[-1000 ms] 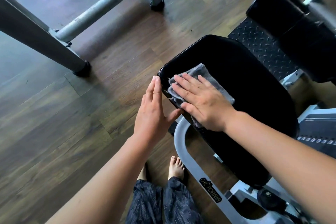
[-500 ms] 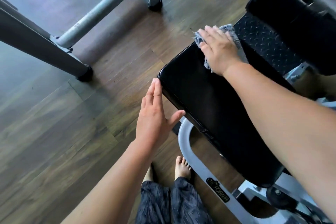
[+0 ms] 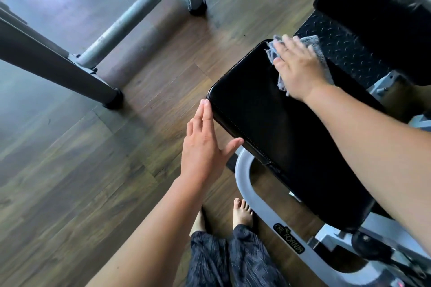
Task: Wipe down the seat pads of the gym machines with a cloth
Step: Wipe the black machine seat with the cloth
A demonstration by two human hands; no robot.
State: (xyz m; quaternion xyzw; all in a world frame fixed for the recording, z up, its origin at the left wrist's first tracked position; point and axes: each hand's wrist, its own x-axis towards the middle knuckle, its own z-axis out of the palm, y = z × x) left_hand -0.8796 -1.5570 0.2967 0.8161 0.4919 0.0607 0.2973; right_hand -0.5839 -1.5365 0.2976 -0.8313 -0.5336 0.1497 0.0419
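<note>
You're mid-wipe, right hand (image 3: 296,70) pressing the cloth (image 3: 270,53) flat-fingered at the far end of the seat pad (image 3: 268,128); left hand (image 3: 203,144) braces the edge, fingers straight, holding nothing; I'd sweep back toward you next.

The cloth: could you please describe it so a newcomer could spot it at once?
Find the glossy black seat pad on the silver machine frame. At its far corner, the right hand presses flat on a grey cloth with frayed edges. It is the only soft, pale thing between the pad and the black tread plate.
</note>
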